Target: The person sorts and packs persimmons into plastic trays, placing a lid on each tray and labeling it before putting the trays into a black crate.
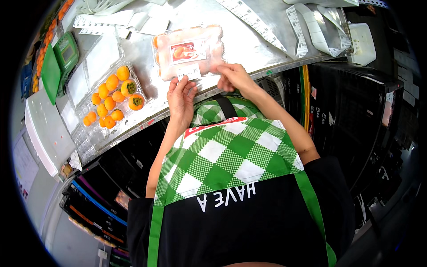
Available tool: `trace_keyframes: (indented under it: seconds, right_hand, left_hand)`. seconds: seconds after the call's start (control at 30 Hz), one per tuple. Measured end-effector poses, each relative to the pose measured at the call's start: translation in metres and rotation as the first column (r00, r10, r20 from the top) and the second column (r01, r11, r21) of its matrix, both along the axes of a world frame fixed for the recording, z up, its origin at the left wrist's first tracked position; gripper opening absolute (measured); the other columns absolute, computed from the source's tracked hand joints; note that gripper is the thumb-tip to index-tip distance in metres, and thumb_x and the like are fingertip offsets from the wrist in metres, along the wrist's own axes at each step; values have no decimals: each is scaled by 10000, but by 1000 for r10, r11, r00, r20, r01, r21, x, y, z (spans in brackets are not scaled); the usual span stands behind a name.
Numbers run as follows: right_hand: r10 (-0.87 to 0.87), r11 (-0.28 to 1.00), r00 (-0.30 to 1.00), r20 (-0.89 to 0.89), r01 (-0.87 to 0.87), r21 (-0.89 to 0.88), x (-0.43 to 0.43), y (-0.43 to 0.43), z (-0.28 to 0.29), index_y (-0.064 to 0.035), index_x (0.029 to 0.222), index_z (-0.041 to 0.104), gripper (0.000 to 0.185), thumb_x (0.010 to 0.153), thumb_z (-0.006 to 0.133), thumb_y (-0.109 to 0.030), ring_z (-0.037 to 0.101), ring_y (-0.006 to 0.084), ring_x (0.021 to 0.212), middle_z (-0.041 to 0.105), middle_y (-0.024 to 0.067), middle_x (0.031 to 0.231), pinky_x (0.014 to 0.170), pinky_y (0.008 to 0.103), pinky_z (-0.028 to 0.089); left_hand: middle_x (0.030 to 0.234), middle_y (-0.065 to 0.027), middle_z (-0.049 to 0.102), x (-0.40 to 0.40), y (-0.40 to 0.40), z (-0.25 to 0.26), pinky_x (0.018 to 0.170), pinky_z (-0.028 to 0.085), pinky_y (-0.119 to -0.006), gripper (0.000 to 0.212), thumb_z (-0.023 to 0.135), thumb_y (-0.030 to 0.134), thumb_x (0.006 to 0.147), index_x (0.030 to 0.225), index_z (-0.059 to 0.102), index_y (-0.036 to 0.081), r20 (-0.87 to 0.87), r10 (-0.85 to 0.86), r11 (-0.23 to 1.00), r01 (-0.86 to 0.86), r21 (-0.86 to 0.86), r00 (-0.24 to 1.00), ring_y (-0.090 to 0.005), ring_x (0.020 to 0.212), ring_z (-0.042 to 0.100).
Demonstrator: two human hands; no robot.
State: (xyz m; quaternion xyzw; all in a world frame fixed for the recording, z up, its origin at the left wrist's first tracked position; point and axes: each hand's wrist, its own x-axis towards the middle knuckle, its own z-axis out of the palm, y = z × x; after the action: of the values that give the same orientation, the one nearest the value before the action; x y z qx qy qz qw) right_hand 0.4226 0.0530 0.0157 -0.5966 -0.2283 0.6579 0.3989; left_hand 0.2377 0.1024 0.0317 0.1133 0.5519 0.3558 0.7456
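A clear plastic clamshell pack point(213, 36) of orange fruit lies on the metal table, with a picture label on its lid. At its near edge is a small white printed sticker point(189, 71), where the fingertips of my left hand point(181, 96) touch. The fingers of my right hand point(233, 77) are bent at the pack's near right corner; whether they grip it cannot be told. To the left, an open clear plastic tray point(133, 78) holds several small orange persimmons point(112, 82), some showing green calyxes.
Strips of white printed labels point(248, 20) lie at the back, with more looped label strips point(313, 30) at the right. A green device point(66, 50), a white scale-like box point(50, 130) and a white plastic bin point(363, 43) stand near the table's ends. Black crates point(347, 100) are stacked below right.
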Motion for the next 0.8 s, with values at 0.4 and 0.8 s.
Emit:
trace_keyframes:
  seconds: [0.4,0.8]
  right_hand:
    - [2,1000,997,80,0,-24,10,3,-4,-5,798,626,294,851,621,-294,464,59,479,532,-5,570,423,206,336]
    - [-1,998,905,426,-28,61,5,12,-23,8,740,625,252,790,625,-238,576,127,495,602,67,550,502,271,447]
  left_hand:
    - [830,-3,616,30,-3,-2,590,488,-229,142,681,141,814,891,568,102,-102,-269,963,265,-50,958,-102,726,611]
    - [789,-67,643,40,-2,-16,522,494,-222,173,704,157,797,856,599,33,-241,-207,978,207,-27,948,-136,658,630]
